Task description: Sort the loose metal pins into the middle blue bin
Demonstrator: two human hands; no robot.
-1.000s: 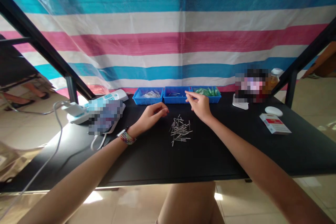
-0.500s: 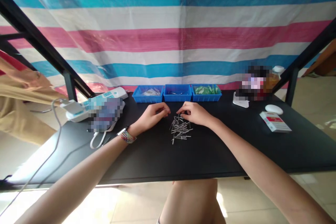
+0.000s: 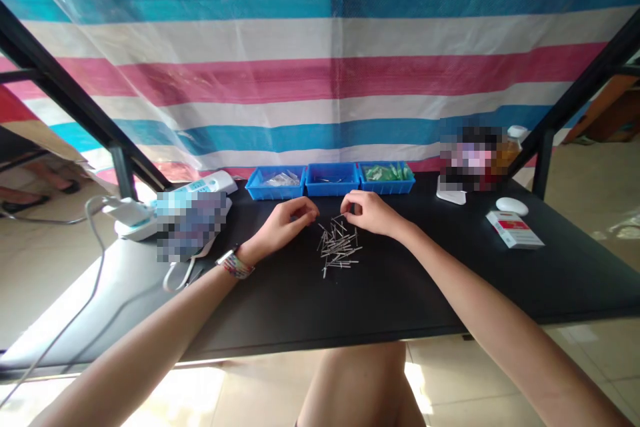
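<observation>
A small heap of thin metal pins (image 3: 339,246) lies on the black table (image 3: 410,287). My right hand (image 3: 367,211) hovers at the heap's far edge, fingers pinched on one pin that sticks out toward the left. My left hand (image 3: 286,222) rests on the table just left of the heap, its fingers curled and pinched together; whether anything is in them is too small to see. A beaded bracelet sits on my left wrist. Three blue trays (image 3: 333,187) stand in a row behind both hands.
A white-and-blue device (image 3: 205,187) with a white cable lies at the left. A red-and-white box (image 3: 514,229), a white oval object (image 3: 511,205) and a bottle sit at the right. Black frame posts rise at both sides; a striped tarp hangs behind.
My right hand came back from the blue trays to the pin heap and now pinches a pin, lifted slightly. My left hand stayed in place.
</observation>
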